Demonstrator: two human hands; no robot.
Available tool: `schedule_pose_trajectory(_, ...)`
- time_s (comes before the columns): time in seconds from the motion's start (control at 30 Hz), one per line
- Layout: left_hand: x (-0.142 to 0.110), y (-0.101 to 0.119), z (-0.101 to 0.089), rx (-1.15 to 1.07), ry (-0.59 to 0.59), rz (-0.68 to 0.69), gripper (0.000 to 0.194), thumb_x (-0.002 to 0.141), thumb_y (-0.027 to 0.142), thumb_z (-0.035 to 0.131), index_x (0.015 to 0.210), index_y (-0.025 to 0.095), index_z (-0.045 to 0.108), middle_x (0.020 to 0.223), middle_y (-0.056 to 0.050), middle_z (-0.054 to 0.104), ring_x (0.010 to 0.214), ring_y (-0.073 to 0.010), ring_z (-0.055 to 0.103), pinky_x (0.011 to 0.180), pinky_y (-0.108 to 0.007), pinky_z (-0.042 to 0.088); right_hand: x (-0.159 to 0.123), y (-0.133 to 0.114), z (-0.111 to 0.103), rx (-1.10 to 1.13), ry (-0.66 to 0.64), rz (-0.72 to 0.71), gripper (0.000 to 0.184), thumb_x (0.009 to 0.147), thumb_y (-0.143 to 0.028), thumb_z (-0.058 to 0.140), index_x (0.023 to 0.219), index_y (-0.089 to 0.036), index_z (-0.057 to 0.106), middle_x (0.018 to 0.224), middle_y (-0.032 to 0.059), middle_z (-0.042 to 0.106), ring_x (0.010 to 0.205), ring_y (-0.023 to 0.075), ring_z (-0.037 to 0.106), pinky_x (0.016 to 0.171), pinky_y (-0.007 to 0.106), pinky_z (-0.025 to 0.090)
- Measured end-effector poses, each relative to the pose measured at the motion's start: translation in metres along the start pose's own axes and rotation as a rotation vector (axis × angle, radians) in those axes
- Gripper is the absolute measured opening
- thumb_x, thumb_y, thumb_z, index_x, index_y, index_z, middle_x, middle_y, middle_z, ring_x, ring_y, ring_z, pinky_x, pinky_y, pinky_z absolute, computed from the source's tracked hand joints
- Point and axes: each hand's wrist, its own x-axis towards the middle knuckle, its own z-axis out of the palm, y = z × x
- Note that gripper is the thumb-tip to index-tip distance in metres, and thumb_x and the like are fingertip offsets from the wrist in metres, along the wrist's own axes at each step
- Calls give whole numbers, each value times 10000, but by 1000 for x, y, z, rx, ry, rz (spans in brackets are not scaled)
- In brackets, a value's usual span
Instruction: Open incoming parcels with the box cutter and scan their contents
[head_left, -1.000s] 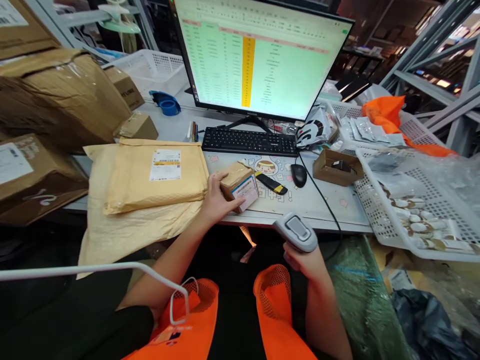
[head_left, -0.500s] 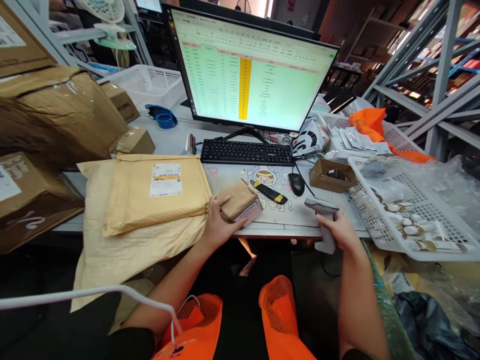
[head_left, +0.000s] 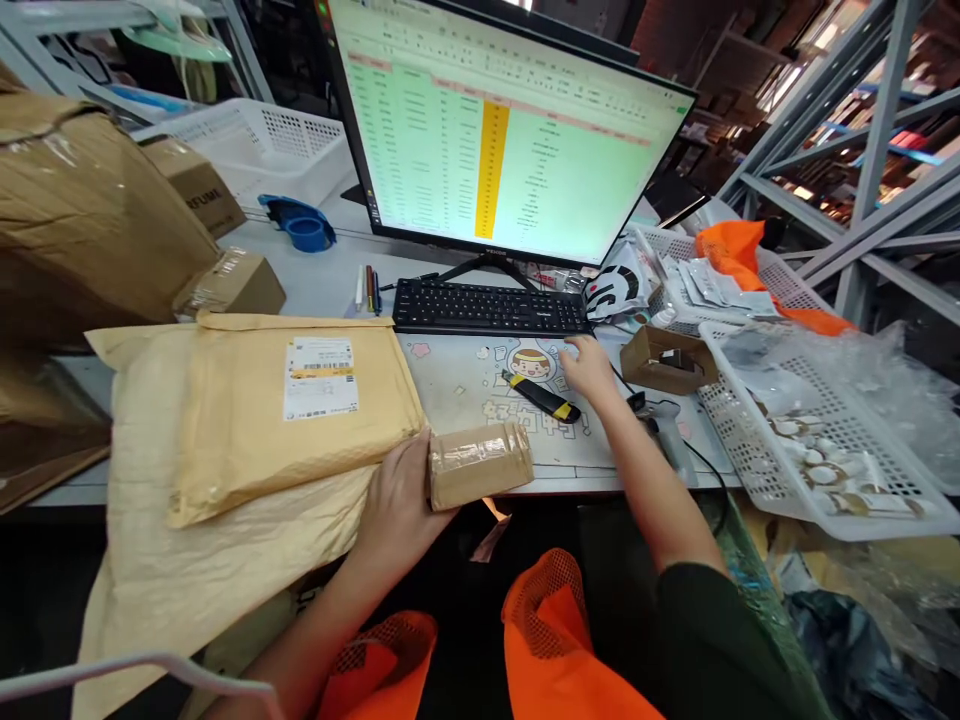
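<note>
My left hand (head_left: 405, 485) is closed on the left end of a small taped cardboard box (head_left: 481, 465) at the desk's front edge. Its thumb side is partly hidden by the box. My right hand (head_left: 589, 372) rests, fingers bent, over the spot of the computer mouse, which it hides; its fingertips are near the right end of the black keyboard (head_left: 491, 307). A grey handheld scanner (head_left: 673, 450) lies beside my right forearm, which partly covers it. Between my hands lies a black and yellow utility knife (head_left: 541, 397) on the printed desk mat (head_left: 450, 375).
Padded mailers (head_left: 247, 430) are stacked at left, before cardboard boxes (head_left: 97, 190). A monitor (head_left: 510, 130) shows a spreadsheet. A blue tape dispenser (head_left: 304, 225) and pens (head_left: 369, 288) lie behind. At right are an open small box (head_left: 667, 358) and white baskets (head_left: 750, 470).
My right hand has let go of the scanner, now on the desk, and moved forward to the mouse. In my left hand the box has turned, showing its taped side.
</note>
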Motion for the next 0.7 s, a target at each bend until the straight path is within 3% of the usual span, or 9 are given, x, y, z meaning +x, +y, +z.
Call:
schedule_pose_trajectory(0.1,5,0,-5,-44,-18,4,996,934,536,729,1686,195,171,1475,-244,547,1333,-427,576,1065,-607,556,46,-22,30,-161,-79,-8,557,960,-292,526,1460,-54,577,1447,236,614,1396,361,457,1144,498,363)
schedule_pose_trajectory(0.2,8,6,-14,-142,-19,-9,897,996,477,661,1694,245,149,1558,-216,483,1410,-378,541,1129,-573,535,65,-28,44,-258,-88,18,601,1002,-353,505,1525,-56,498,1396,253,627,1339,372,474,1118,529,337)
schedule_pose_trajectory(0.33,18,19,-19,-220,-96,-1,527,1037,309,568,1555,273,476,1661,-173,360,1507,-339,457,1178,-508,509,67,-34,40,-330,-114,36,509,1022,-422,491,1362,-85,664,1365,255,605,1300,381,479,1088,507,341)
schedule_pose_trajectory(0.4,28,24,-14,-238,-149,-47,470,1028,339,577,1484,226,572,1689,-189,313,1525,-367,428,1189,-527,493,57,-36,31,-332,-126,50,497,1027,-428,489,1340,-97,687,1373,253,595,1308,389,485,1081,501,359)
schedule_pose_trajectory(0.47,41,26,-5,-279,-160,-127,516,1006,415,608,1465,180,595,1678,-216,335,1517,-391,434,1199,-564,468,35,-36,19,-285,-149,49,537,1033,-443,491,1441,-120,622,1407,236,594,1313,383,510,1078,495,387)
schedule_pose_trajectory(0.57,63,26,12,-363,-133,-205,513,963,443,640,1398,172,642,1644,-200,411,1502,-376,458,1229,-579,420,-17,-38,7,-202,-307,-11,607,1011,-506,553,1526,-185,549,1439,189,615,1322,368,538,1096,500,408)
schedule_pose_trajectory(0.63,78,26,25,-415,-115,-207,476,925,421,666,1338,185,674,1623,-176,452,1491,-357,474,1243,-565,401,-51,-40,7,-194,-379,-64,555,1009,-458,577,1504,-209,574,1414,174,638,1320,360,549,1107,500,411)
schedule_pose_trajectory(0.7,91,27,38,-447,-71,-210,424,900,412,678,1263,195,705,1575,-162,508,1460,-343,507,1238,-551,408,-76,-41,9,-207,-347,-77,487,1020,-330,544,1482,-185,593,1363,190,651,1282,350,573,1087,477,437)
